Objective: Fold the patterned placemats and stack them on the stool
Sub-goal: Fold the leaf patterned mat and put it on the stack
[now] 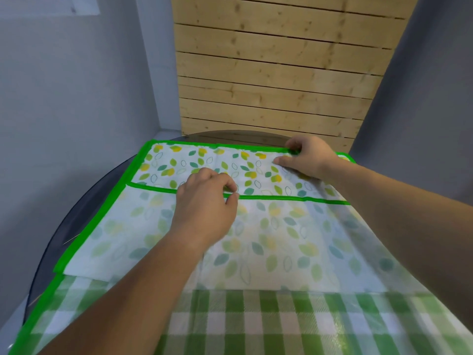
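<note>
A leaf-patterned placemat [276, 242] with a bright green border lies on a round dark glass table [76, 201]. Its near part shows the pale underside, folded over; a strip of the brighter printed side shows at the far edge. My left hand [204, 206] pinches the green hem that runs across the mat's middle. My right hand [304, 156] grips the far green edge near the right corner, thumb resting on the print. Under it, nearer to me, lies a green-and-white checked placemat [256, 326] with a green border.
A light wooden slatted panel [276, 67] stands upright right behind the table. Grey walls close in on the left and right. The table's curved rim shows on the left side. No stool is in view.
</note>
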Demonstrator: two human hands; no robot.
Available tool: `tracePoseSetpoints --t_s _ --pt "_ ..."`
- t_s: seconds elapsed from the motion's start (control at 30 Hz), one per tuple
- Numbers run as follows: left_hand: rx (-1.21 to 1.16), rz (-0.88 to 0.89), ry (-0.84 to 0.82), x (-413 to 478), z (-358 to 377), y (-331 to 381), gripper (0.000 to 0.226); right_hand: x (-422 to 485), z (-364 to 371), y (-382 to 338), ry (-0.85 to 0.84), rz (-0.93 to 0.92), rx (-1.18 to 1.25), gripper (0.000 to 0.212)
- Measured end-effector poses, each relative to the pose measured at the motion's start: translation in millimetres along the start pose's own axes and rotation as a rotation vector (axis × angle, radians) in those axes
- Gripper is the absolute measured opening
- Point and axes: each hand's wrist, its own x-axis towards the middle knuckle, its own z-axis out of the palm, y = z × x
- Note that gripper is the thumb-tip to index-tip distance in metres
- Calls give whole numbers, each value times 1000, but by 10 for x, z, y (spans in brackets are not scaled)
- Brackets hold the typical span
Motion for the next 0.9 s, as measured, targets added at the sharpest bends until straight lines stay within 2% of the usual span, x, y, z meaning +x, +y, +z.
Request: tracePoseSetpoints --t_s 0.1,0.37,0.57,0.73,0.9 --pt "-6 -2 6 -6 6 2 3 60 -29 -12 -38 41 13 54" --pt "0 -12 3 -1 3 2 5 149 -12 -22 -90 58 105 54" --pt "14 -12 -3 -10 -7 7 6 103 -110 -74 -130 13 230 31" --pt "17 -16 -8 -4 -18 18 8 99 -164 -124 -61 -32 275 36" --pt "61 14 -18 -28 -8 27 12 12 -273 -215 -9 -118 252 27"
